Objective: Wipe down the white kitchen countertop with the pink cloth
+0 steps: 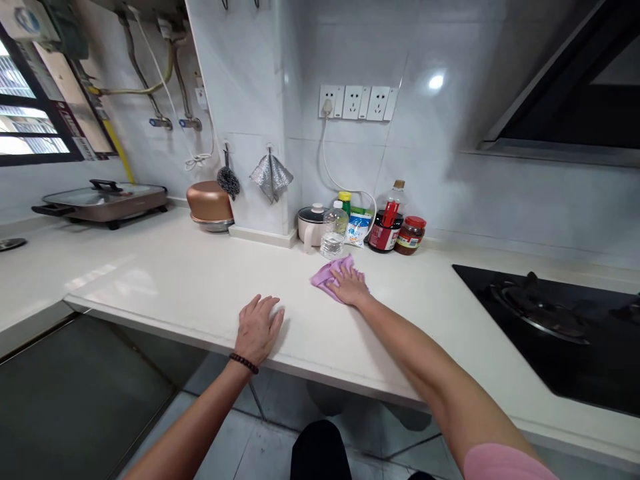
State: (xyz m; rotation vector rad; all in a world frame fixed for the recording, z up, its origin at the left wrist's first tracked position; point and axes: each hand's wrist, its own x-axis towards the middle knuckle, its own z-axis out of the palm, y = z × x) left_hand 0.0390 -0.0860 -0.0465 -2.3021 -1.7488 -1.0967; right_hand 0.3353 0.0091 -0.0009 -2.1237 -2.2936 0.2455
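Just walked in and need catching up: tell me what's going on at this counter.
A person's bare right-hand grip lies spread on a crumpled purple cloth, on the glossy white countertop, just in front of a clear white-capped plastic bottle. The left-hand grip, open and holding nothing, is near the countertop's front edge, with a dark beaded bracelet at the wrist.

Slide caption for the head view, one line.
Right hand spread on a crumpled lilac cloth, left hand near the front edge of a glossy cream countertop.
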